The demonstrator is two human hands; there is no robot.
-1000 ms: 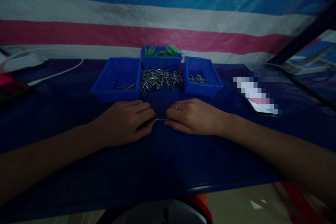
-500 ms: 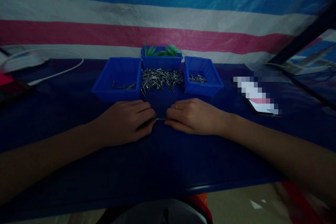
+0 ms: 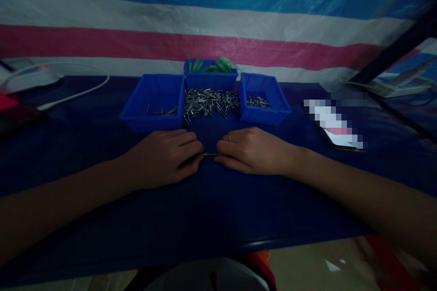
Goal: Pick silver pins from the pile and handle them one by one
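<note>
Both my hands rest on the dark blue table [image 3: 211, 209], fingertips facing each other. My left hand [image 3: 163, 158] and my right hand [image 3: 254, 151] are each closed in a pinch on one end of a thin metal pin [image 3: 210, 154] that lies level between them. A ring sits on one finger of the right hand. Behind the hands a loose pile of metal pins [image 3: 209, 102] lies on the table between two blue trays.
The left blue tray [image 3: 154, 105] holds a few pins and the right blue tray [image 3: 263, 100] holds several. A third blue tray [image 3: 210, 77] at the back holds green pieces. A phone [image 3: 336, 129] lies right; a white cable [image 3: 73, 95] curves left. A striped tarp hangs behind.
</note>
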